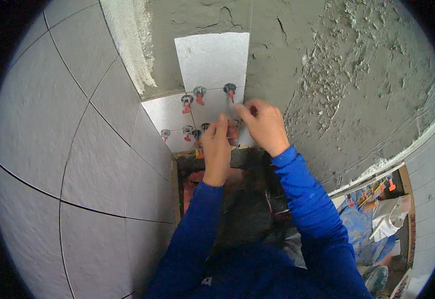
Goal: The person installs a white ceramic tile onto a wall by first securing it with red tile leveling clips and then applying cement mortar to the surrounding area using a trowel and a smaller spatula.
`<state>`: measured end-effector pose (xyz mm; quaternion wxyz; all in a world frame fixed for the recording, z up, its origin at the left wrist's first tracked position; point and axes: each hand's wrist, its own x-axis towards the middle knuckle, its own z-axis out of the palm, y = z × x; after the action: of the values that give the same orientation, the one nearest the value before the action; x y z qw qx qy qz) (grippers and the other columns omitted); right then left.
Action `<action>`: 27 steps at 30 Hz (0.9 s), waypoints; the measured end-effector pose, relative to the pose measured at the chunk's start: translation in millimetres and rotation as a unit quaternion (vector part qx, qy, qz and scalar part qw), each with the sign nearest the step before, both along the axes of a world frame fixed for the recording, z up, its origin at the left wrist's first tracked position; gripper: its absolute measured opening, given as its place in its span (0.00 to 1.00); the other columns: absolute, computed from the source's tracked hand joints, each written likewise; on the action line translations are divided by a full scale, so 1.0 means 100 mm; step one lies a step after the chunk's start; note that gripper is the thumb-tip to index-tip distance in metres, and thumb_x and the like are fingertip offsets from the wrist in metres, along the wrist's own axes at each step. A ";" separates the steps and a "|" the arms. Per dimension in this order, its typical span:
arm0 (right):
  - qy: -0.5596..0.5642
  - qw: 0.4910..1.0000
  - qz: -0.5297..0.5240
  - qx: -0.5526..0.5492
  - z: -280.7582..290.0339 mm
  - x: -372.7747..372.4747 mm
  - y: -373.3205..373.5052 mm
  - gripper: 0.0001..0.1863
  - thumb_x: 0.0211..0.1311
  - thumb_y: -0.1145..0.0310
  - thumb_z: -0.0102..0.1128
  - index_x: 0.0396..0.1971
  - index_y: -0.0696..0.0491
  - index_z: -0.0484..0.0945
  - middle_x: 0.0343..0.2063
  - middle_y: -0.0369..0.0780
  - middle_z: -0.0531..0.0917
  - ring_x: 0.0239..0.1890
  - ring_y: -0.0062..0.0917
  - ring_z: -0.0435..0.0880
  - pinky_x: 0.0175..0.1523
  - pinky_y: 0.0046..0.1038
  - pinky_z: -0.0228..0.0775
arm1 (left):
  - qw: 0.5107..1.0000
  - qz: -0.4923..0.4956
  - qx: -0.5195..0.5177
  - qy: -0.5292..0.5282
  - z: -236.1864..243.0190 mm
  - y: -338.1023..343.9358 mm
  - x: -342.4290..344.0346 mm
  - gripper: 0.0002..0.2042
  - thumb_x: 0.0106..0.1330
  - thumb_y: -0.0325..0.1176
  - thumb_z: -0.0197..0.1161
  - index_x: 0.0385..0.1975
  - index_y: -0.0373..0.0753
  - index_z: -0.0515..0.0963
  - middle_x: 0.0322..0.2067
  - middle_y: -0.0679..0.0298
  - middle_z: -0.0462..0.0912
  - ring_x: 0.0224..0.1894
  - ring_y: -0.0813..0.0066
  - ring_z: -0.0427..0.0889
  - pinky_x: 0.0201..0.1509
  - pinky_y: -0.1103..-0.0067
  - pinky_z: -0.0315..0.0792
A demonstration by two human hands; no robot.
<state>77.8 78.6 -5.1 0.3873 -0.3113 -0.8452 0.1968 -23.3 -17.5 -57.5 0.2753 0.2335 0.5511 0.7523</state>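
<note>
Apparently, a step of fitting or adjusting red-handled tile levelers (230, 89).
Below the upper white tile (214, 60), they dot the joints; right hand (265, 125) and left hand (216, 149) have fingers drawn narrow, contents unclear. Next probably calls for a careful fingertip twist.

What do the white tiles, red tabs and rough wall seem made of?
White tiles: probably ceramic, satin, by their smooth, speckled face. Red tabs: likely plastic, evenly bright; gloss unclear. Rough wall: apparently cement mortar, matte, by its grey lumps.
</note>
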 end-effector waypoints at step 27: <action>-0.132 0.931 -0.123 0.318 -0.08 -0.57 0.09 0.08 0.58 0.66 0.59 0.28 0.54 0.82 0.34 0.45 0.87 0.32 0.36 0.89 0.31 0.37 0.81 | 0.825 -0.326 0.263 -0.380 0.05 0.84 -0.44 0.19 0.78 0.44 0.53 0.50 0.33 0.77 0.50 0.53 0.84 0.54 0.60 0.82 0.63 0.66 0.73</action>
<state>20.7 87.8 -12.9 0.3718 -0.2970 -0.8620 -0.1746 -67.4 66.5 -52.6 0.6203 0.1582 0.0763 0.7644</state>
